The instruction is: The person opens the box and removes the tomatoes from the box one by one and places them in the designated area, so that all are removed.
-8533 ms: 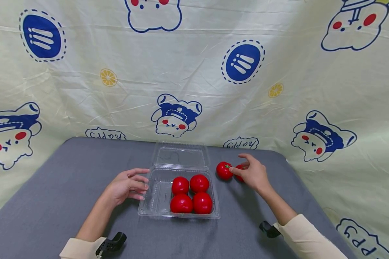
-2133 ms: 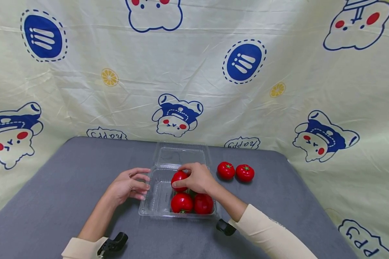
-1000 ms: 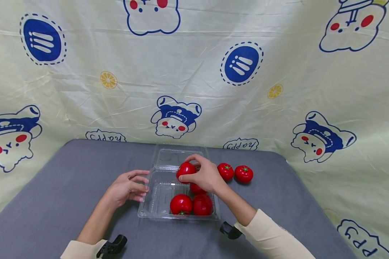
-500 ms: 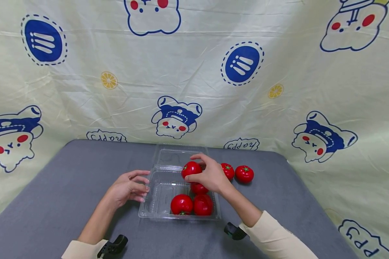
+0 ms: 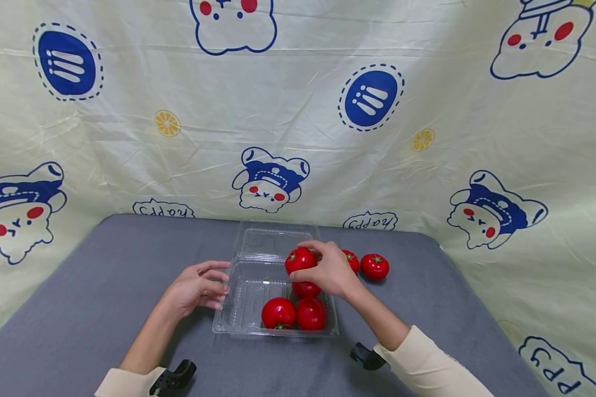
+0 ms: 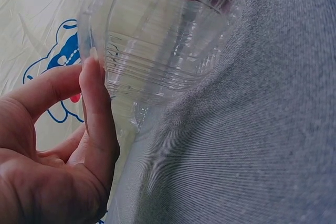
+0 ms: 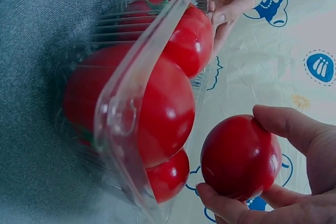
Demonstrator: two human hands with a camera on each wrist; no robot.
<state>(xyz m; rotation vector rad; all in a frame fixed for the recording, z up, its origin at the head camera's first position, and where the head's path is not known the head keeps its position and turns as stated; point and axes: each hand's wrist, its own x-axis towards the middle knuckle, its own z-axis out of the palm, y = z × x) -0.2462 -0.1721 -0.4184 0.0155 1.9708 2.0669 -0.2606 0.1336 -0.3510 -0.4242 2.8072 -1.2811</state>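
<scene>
My right hand [image 5: 331,270] holds a red tomato [image 5: 299,258] between thumb and fingers, raised over the back right of a clear plastic clamshell box [image 5: 243,298]. The right wrist view shows this tomato [image 7: 239,156] beside and above the box rim, its smooth side toward the camera. Three tomatoes sit in the box: a front left one [image 5: 278,313], a front right one [image 5: 311,315] and one behind [image 5: 306,289], partly covered by the held tomato. My left hand [image 5: 191,286] rests its fingertips on the box's left rim, fingers loosely spread, as its fingers [image 6: 97,103] show in the left wrist view.
The clear lid [image 5: 268,240] lies folded back behind the box. Two more tomatoes are on the grey cloth to the right, one [image 5: 374,267] in full sight, the other [image 5: 351,261] half behind my right hand. A printed curtain [image 5: 298,110] hangs behind the table.
My right hand has picked the back left tomato out of its spot in the box, lifted it and carried it rightward, over the back right tomato. My left hand has stayed at the box's rim.
</scene>
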